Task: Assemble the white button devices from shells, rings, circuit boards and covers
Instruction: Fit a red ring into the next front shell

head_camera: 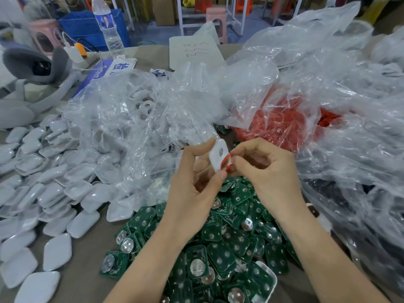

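Head view: the left hand [192, 182] pinches a white shell [217, 154] between thumb and forefinger, above a heap of green circuit boards [229, 243]. The shell is a flat rounded rectangle with a round hole through it. The right hand [264, 169] pinches a thin red ring [226, 164] at the shell's right edge. White covers [43, 182] lie piled at the left of the tabletop [87, 270]. Fingertips hide part of the ring and the shell's lower corner. Crinkled clear bags [135, 110] blur their contents.
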Action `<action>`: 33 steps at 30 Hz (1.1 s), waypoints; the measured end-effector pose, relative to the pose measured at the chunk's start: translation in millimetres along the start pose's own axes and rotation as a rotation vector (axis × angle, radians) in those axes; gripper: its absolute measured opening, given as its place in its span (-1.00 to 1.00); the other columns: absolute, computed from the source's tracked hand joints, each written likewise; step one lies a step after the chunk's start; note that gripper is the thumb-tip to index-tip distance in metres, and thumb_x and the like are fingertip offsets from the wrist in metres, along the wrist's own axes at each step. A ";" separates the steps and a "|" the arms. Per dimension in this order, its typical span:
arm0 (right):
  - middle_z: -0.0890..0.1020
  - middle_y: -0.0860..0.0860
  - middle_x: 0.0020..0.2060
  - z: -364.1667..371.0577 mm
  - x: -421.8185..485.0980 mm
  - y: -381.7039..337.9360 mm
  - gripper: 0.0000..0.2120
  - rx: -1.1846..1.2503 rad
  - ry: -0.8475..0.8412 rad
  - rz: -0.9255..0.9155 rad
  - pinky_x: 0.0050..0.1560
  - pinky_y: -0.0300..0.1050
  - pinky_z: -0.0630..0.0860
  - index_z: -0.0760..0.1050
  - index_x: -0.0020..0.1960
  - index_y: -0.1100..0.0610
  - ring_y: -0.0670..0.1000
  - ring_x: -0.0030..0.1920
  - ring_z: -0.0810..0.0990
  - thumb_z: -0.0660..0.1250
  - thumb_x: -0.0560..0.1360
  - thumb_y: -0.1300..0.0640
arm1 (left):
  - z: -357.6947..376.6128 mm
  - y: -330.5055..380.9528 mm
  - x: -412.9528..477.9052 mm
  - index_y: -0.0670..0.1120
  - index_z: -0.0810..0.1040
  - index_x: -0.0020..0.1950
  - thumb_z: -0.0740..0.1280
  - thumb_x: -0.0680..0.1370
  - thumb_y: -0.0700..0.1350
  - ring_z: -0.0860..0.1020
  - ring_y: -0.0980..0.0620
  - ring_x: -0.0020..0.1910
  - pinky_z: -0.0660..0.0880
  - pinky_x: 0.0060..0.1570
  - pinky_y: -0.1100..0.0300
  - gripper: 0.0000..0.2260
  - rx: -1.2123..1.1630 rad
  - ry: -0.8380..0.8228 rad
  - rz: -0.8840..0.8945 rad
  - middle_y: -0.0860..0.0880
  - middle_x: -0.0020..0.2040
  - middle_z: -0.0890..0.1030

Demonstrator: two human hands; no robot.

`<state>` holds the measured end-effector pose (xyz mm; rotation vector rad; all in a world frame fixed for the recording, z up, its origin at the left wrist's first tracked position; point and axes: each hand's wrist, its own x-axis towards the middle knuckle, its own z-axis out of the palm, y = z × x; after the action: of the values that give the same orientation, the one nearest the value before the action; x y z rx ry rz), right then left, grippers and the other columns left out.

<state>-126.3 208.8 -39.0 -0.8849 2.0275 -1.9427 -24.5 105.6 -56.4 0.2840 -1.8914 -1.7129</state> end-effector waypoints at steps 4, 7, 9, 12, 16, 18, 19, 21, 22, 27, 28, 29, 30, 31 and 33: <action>0.68 -0.08 -0.23 -1.5 -0.7 -2.0 -0.84 -0.100 -0.023 -0.046 -0.09 -0.36 0.54 0.60 -0.15 0.09 -0.14 -0.20 0.66 0.45 0.41 0.34 | 0.8 -1.5 0.4 0.45 0.44 0.05 0.39 0.51 -0.16 0.63 0.21 0.05 0.54 -0.05 0.32 -0.55 0.071 0.008 0.046 0.19 0.08 0.67; 0.68 -0.11 -0.21 -1.3 -1.3 -3.2 -0.85 -0.075 -0.039 -0.043 -0.06 -0.39 0.51 0.60 -0.14 0.09 -0.17 -0.15 0.65 0.45 0.42 0.33 | 0.8 -2.9 -0.4 0.42 0.45 0.13 0.44 0.47 -0.18 0.56 0.07 0.25 0.58 0.06 0.17 -0.51 0.067 0.001 0.125 0.13 0.19 0.61; 0.67 -0.11 -0.21 -1.0 -1.5 -3.7 -0.87 -0.047 -0.042 -0.044 -0.07 -0.39 0.50 0.60 -0.13 0.09 -0.17 -0.15 0.65 0.46 0.42 0.29 | -0.1 -3.3 0.6 0.42 0.42 0.22 0.48 0.43 -0.13 0.54 0.06 0.27 0.58 0.08 0.15 -0.45 0.067 -0.007 0.150 0.19 0.19 0.57; 0.66 -0.15 -0.22 -2.2 -1.4 -4.5 -0.87 -0.038 -0.064 -0.070 -0.08 -0.40 0.49 0.59 -0.15 0.04 -0.17 -0.15 0.64 0.46 0.43 0.25 | 0.2 -4.2 1.4 0.39 0.38 0.33 0.47 0.42 -0.07 0.52 0.03 0.30 0.57 0.12 0.12 -0.40 0.070 -0.024 0.148 0.20 0.19 0.56; 0.65 -0.17 -0.22 -5.5 0.1 -5.5 -0.74 -0.070 -0.124 -0.139 -0.10 -0.38 0.51 0.55 -0.15 -0.06 -0.17 -0.15 0.64 0.42 0.45 0.31 | 1.9 -2.8 -0.4 0.30 0.50 0.26 0.47 0.44 -0.08 0.54 0.04 0.26 0.57 0.05 0.25 -0.54 0.101 -0.012 0.203 0.17 0.18 0.56; 0.63 -0.11 -0.21 -7.3 0.9 -6.4 -0.73 -0.075 -0.168 -0.162 -0.10 -0.31 0.55 0.53 -0.14 -0.10 -0.12 -0.15 0.63 0.39 0.45 0.30 | 2.3 -2.6 -1.6 0.29 0.51 0.23 0.48 0.42 -0.09 0.56 0.05 0.23 0.57 0.02 0.30 -0.55 0.106 0.000 0.198 0.15 0.16 0.57; 0.62 -0.08 -0.20 -8.4 1.5 -7.2 -0.74 -0.079 -0.186 -0.168 -0.08 -0.27 0.57 0.52 -0.14 -0.10 -0.08 -0.15 0.63 0.37 0.44 0.28 | 2.4 -2.3 -2.2 0.29 0.51 0.21 0.49 0.41 -0.08 0.57 0.05 0.22 0.57 0.01 0.31 -0.55 0.101 0.003 0.192 0.15 0.15 0.58; 0.61 -0.06 -0.20 -11.6 2.8 -8.3 -0.76 -0.077 -0.215 -0.175 -0.07 -0.22 0.58 0.51 -0.14 -0.09 -0.05 -0.14 0.62 0.36 0.42 0.26 | 2.7 -1.1 -3.1 0.30 0.53 0.20 0.49 0.40 -0.08 0.57 0.08 0.21 0.56 0.01 0.31 -0.55 0.080 -0.002 0.183 0.16 0.14 0.59; 0.61 -0.06 -0.20 -13.0 3.5 -8.9 -0.77 -0.074 -0.226 -0.178 -0.07 -0.22 0.59 0.52 -0.14 -0.09 -0.06 -0.14 0.62 0.36 0.42 0.26 | 3.0 -0.7 -3.5 0.29 0.53 0.20 0.50 0.39 -0.09 0.58 0.10 0.21 0.57 0.01 0.32 -0.55 0.065 -0.005 0.181 0.17 0.14 0.60; 0.66 -0.11 -0.19 -17.1 4.0 -11.2 -0.74 -0.084 -0.233 -0.167 -0.09 -0.28 0.58 0.55 -0.15 -0.09 -0.13 -0.17 0.65 0.42 0.41 0.28 | 2.9 1.9 -3.7 0.31 0.55 0.17 0.51 0.36 -0.05 0.59 0.20 0.15 0.55 -0.01 0.38 -0.56 0.051 0.001 0.172 0.21 0.09 0.63; 0.67 -0.09 -0.18 -17.4 4.1 -11.0 -0.72 -0.098 -0.225 -0.169 -0.09 -0.28 0.59 0.56 -0.15 -0.09 -0.12 -0.18 0.65 0.43 0.42 0.31 | 2.8 2.0 -3.5 0.32 0.56 0.16 0.51 0.36 -0.04 0.59 0.20 0.15 0.55 0.00 0.37 -0.56 0.052 -0.001 0.164 0.22 0.09 0.63; 0.67 -0.09 -0.19 -17.4 3.9 -10.6 -0.70 -0.113 -0.215 -0.171 -0.10 -0.29 0.58 0.56 -0.15 -0.08 -0.12 -0.18 0.66 0.44 0.41 0.34 | 2.7 1.7 -3.4 0.32 0.56 0.16 0.51 0.36 -0.03 0.59 0.19 0.16 0.56 0.01 0.36 -0.56 0.050 -0.007 0.156 0.22 0.09 0.63; 0.68 -0.09 -0.19 -17.2 3.7 -10.4 -0.69 -0.124 -0.203 -0.170 -0.11 -0.31 0.58 0.57 -0.16 -0.08 -0.13 -0.19 0.66 0.45 0.40 0.35 | 2.5 1.2 -3.3 0.33 0.56 0.16 0.51 0.36 -0.02 0.59 0.19 0.16 0.56 0.01 0.34 -0.56 0.051 -0.012 0.148 0.22 0.10 0.64; 0.68 -0.10 -0.20 -16.9 3.6 -10.3 -0.70 -0.131 -0.189 -0.168 -0.13 -0.33 0.57 0.58 -0.16 -0.07 -0.14 -0.19 0.67 0.45 0.39 0.35 | 2.5 0.8 -3.4 0.34 0.56 0.16 0.51 0.35 -0.01 0.59 0.18 0.17 0.57 0.02 0.33 -0.56 0.058 -0.012 0.144 0.22 0.10 0.63; 0.70 -0.11 -0.21 -16.1 2.7 -9.8 -0.74 -0.114 -0.155 -0.162 -0.15 -0.35 0.56 0.61 -0.17 -0.04 -0.16 -0.20 0.68 0.47 0.38 0.33 | 2.3 0.9 -3.4 0.35 0.55 0.17 0.50 0.36 0.00 0.59 0.18 0.19 0.57 0.03 0.30 -0.56 0.074 -0.003 0.145 0.25 0.12 0.63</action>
<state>-134.2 221.3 -27.0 -1.2205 2.0495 -1.7859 -22.8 109.4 -56.5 0.1680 -1.9314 -1.5514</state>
